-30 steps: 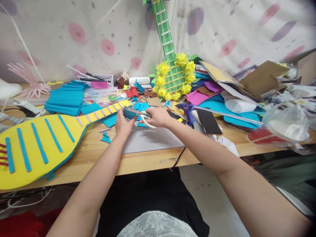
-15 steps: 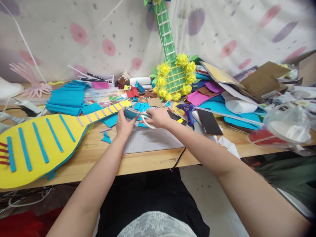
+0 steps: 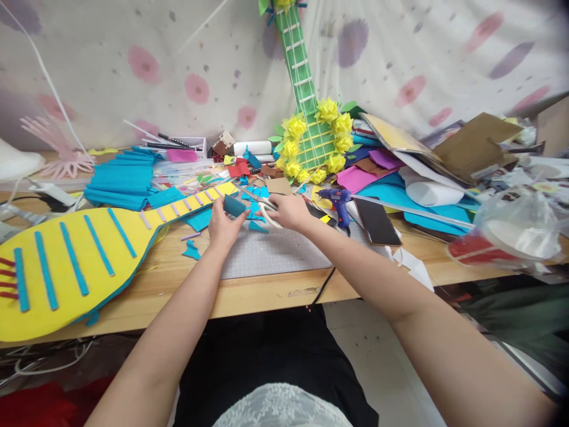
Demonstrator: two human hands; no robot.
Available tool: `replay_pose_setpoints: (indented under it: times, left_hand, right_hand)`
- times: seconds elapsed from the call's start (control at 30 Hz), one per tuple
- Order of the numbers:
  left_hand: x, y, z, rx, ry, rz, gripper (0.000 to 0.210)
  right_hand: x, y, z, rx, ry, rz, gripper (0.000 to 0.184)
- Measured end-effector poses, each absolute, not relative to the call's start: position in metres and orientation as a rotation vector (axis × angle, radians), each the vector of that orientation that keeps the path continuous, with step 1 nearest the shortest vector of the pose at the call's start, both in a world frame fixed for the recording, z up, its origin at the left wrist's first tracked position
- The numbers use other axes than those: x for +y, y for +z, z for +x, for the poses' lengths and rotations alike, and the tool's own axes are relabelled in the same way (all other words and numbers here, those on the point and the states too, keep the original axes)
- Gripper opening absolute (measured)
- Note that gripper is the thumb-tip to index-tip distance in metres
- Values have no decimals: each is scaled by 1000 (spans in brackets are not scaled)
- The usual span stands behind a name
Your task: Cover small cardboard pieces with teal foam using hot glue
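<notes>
My left hand [image 3: 222,225] pinches a small piece of teal foam [image 3: 233,206] above the grey cutting mat [image 3: 275,252]. My right hand [image 3: 288,212] grips white-handled scissors [image 3: 262,203], whose blades point left and away from the foam piece. A cut-off teal scrap [image 3: 256,226] lies on the mat just below the scissors. More teal scraps [image 3: 254,193] lie behind both hands.
A large yellow foam guitar shape [image 3: 66,261] with teal strips lies at left. A green guitar with yellow flowers [image 3: 311,142] leans on the wall. A blue glue gun [image 3: 338,198], a dark phone [image 3: 377,220], teal sheets [image 3: 120,178] and piled paper and card crowd the wooden table [image 3: 267,290].
The scissors have come off the teal piece and swung up to the right. A small teal scrap now lies on the mat. My left hand still holds the piece.
</notes>
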State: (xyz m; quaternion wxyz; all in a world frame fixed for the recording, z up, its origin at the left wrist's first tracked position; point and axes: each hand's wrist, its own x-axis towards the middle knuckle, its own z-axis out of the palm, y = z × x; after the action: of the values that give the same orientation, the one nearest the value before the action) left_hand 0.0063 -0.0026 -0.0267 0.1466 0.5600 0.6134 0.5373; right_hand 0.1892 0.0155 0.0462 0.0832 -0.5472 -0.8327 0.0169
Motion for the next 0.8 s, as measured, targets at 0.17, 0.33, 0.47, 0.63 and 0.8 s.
replay_pose_setpoints:
  times: [0.17, 0.33, 0.47, 0.63, 0.8]
  left_hand:
    - [-2, -26, 6, 1709, 1571, 1678, 62]
    - [-1, -27, 5, 1599, 1593, 1832, 65]
    - [-5, -23, 4, 1488, 1435, 1947, 66]
    - [-8, -19, 4, 1393, 1215, 2161, 66]
    - [-7, -19, 2, 1325, 1141, 2282, 59]
  right_hand:
    - [21, 38, 203, -2436, 18, -1904, 45]
    - [20, 29, 208, -2551, 28, -1932, 35]
    - [18, 32, 208, -2547, 98, -1907, 31]
    - [15, 40, 204, -2224, 546, -1554, 27]
    - [16, 36, 183, -1753, 1359, -1280, 22]
